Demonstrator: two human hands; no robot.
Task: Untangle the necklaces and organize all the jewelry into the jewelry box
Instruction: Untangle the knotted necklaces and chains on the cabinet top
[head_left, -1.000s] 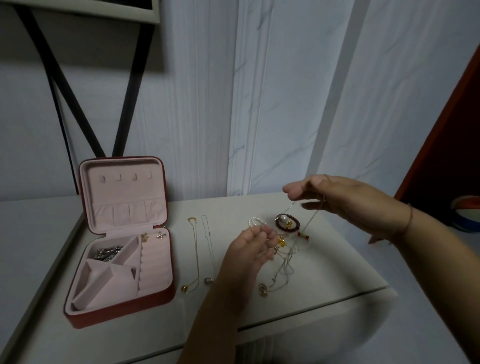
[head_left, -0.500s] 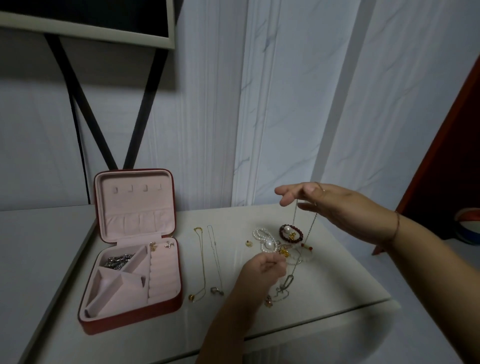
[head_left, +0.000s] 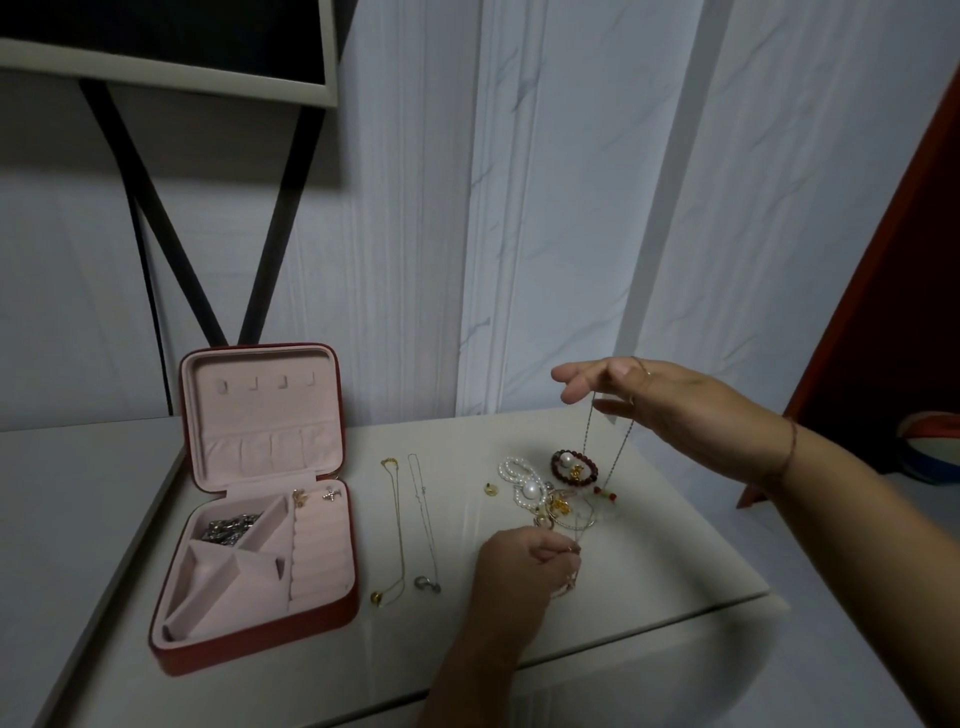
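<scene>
Left hand (head_left: 519, 566) drawn back from tangle (head_left: 558, 506), pinching thin chain (head_left: 615, 462), right hand (head_left: 670, 410) pinching its loop aloft

The jewelry box (head_left: 260, 649) has a red leather-like shell and matt, velvety pink lining (head_left: 322, 551). Gold chain (head_left: 399, 525) and silver chain (head_left: 423, 514) look like fine metal; pearls (head_left: 530, 489) glossy; table (head_left: 649, 571) smooth and matt.

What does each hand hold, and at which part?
The right hand holds a thin chain by its upper loop; the left hand pinches its lower end.
</scene>
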